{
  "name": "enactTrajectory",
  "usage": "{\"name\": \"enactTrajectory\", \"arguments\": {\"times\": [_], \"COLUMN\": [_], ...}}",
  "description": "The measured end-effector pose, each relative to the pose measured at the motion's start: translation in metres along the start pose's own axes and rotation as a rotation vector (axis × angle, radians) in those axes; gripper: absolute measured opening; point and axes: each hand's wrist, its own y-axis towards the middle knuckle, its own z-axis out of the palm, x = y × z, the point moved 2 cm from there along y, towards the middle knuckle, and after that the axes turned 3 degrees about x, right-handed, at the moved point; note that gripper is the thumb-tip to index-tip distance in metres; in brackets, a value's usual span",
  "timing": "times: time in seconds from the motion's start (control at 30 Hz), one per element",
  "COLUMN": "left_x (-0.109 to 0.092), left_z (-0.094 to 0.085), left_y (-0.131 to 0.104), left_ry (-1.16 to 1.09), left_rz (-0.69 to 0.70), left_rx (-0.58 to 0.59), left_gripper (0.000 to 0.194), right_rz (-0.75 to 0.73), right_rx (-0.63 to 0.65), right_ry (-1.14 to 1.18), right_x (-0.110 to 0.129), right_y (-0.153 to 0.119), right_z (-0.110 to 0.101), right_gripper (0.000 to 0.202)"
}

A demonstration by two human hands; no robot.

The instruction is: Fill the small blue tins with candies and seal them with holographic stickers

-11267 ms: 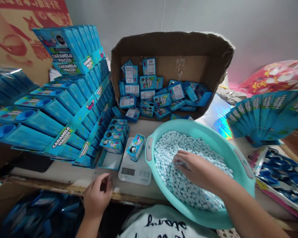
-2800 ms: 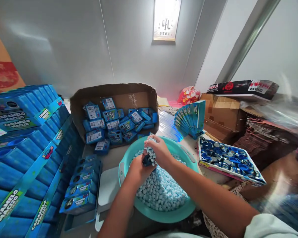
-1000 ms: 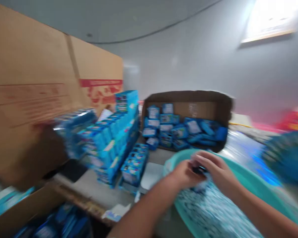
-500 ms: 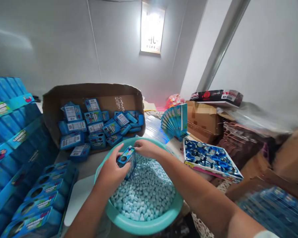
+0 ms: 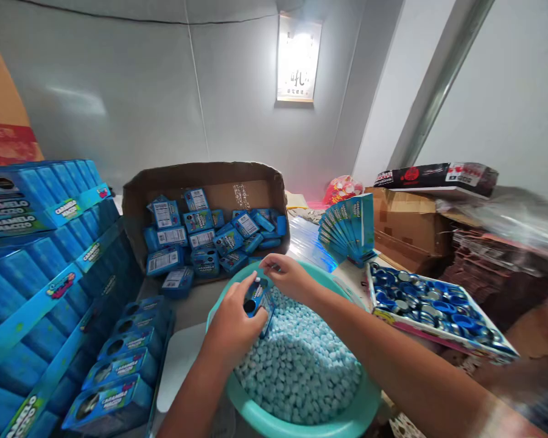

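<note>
My left hand (image 5: 235, 319) is wrapped around a small blue candy box (image 5: 257, 298), tilted, with a dark round opening in its top. Something small and pale shows at the box's upper end. Just above that end is my right hand (image 5: 285, 277), its fingers curled together; whether anything is pinched in them I cannot make out. Below both hands sits a turquoise basin (image 5: 296, 429) filled with pale blue candies (image 5: 301, 353).
Behind the basin, a cardboard carton (image 5: 219, 182) lies with several blue boxes inside. Stacked packs (image 5: 41, 261) and a row of boxes with round holes (image 5: 119, 371) are at left. Right of the basin are a tray of blue and silver lids (image 5: 432, 304) and fanned cards (image 5: 347, 228).
The view has swung left, so everything sits further right. My right hand has lifted slightly off the box's top, while my left hand keeps its hold.
</note>
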Motion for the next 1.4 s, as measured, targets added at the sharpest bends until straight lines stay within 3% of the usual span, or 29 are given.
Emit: {"name": "enactTrajectory", "arguments": {"times": [0.17, 0.33, 0.53, 0.67, 0.8, 0.93, 1.13, 1.4], "left_x": [-0.003, 0.0, -0.004, -0.005, -0.002, 0.0, -0.007, -0.002], "left_z": [0.001, 0.005, 0.006, 0.004, 0.004, 0.006, 0.004, 0.009], "left_y": [0.0, 0.001, -0.001, -0.003, -0.004, -0.003, -0.006, -0.003], "left_ry": [0.013, 0.052, 0.094, 0.102, 0.134, 0.164, 0.189, 0.222], "left_rz": [-0.009, -0.043, -0.076, -0.073, -0.146, -0.194, -0.185, -0.189], "left_rx": [-0.003, 0.01, 0.047, 0.041, 0.027, 0.006, 0.027, -0.006], "left_gripper": [0.054, 0.035, 0.024, 0.023, 0.03, 0.034, 0.032, 0.031], "right_rz": [0.056, 0.078, 0.047, 0.016, -0.027, -0.104, -0.153, -0.142], "right_rx": [-0.043, 0.007, 0.084, 0.147, 0.169, 0.092, 0.035, 0.178], "right_ry": [0.241, 0.5, 0.611, 0.58, 0.433, 0.221, 0.112, -0.016], "right_x": [0.004, 0.01, 0.015, 0.013, 0.012, 0.015, 0.015, 0.023], "right_y": [0.001, 0.0, -0.004, -0.007, -0.011, -0.012, -0.01, -0.015], "right_z": [-0.002, 0.0, 0.001, 0.009, 0.015, 0.01, 0.002, 0.004], "right_gripper": [0.023, 0.03, 0.027, 0.022, 0.029, 0.035, 0.041, 0.048]}}
